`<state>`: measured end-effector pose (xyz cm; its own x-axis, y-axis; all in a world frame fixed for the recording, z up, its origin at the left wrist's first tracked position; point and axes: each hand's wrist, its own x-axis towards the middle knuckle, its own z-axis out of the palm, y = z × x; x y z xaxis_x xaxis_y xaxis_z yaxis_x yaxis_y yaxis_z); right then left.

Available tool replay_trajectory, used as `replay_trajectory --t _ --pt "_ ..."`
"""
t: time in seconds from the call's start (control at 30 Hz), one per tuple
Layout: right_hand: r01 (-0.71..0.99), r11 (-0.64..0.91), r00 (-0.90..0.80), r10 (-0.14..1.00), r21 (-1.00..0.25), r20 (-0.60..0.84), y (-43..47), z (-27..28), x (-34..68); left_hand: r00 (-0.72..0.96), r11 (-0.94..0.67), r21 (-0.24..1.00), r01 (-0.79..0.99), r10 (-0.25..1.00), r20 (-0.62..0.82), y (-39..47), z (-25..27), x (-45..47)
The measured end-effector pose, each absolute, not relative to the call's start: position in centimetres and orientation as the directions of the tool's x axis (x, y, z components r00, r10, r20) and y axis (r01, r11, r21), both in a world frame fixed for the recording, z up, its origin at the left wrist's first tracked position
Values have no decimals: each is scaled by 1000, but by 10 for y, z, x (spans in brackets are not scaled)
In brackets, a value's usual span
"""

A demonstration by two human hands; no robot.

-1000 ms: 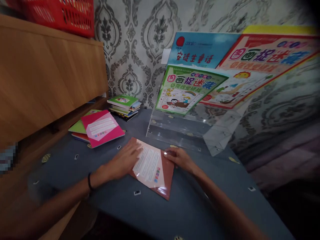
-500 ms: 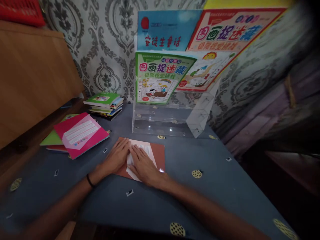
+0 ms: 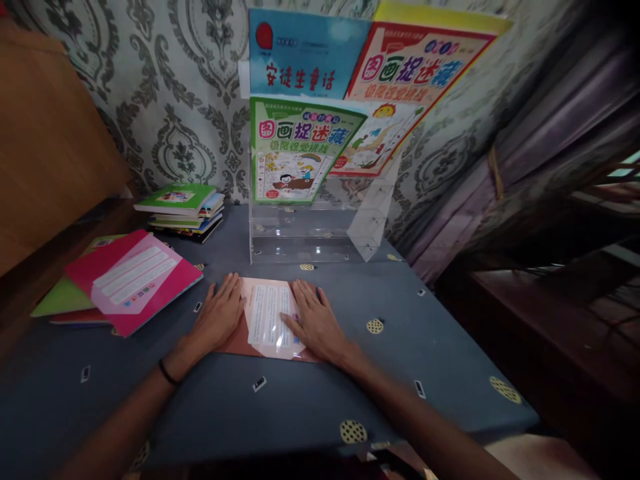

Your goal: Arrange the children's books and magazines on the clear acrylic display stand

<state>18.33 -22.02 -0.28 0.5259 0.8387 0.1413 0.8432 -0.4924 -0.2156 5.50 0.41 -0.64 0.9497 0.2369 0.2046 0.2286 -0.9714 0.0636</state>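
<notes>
A thin brown book (image 3: pixel 270 317) with a pale printed panel lies flat on the table in front of me. My left hand (image 3: pixel 223 312) rests open on its left edge, fingers stretched away from me. On its right part lies my right hand (image 3: pixel 317 320), palm down and open, with the thumb reaching over the printed text. Light glints off the glossy cover between the two hands. A dark band (image 3: pixel 168 373) circles my left wrist.
Behind the book stands a clear acrylic rack (image 3: pixel 300 250) holding a green book (image 3: pixel 295 160), a blue book (image 3: pixel 307 57) and a red book (image 3: pixel 395 87). A pink book (image 3: pixel 135 280) tops a pile at left; a book stack (image 3: pixel 180 210) stands by the wall.
My right hand has slid right across the cover, from beside the left hand to the book's right side. The left hand stays at the left edge. The view has turned somewhat right.
</notes>
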Motion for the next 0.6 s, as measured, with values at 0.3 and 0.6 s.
replay_trajectory --t 0.3,0.6 --pt "849 -501 523 843 -168 129 -216 3 178 987 -996 51 -68 -60 150 -45 -6 71" --pt "862 -458 495 852 -217 168 -219 7 177 904 -929 64 363 368 219 3 -1 54"
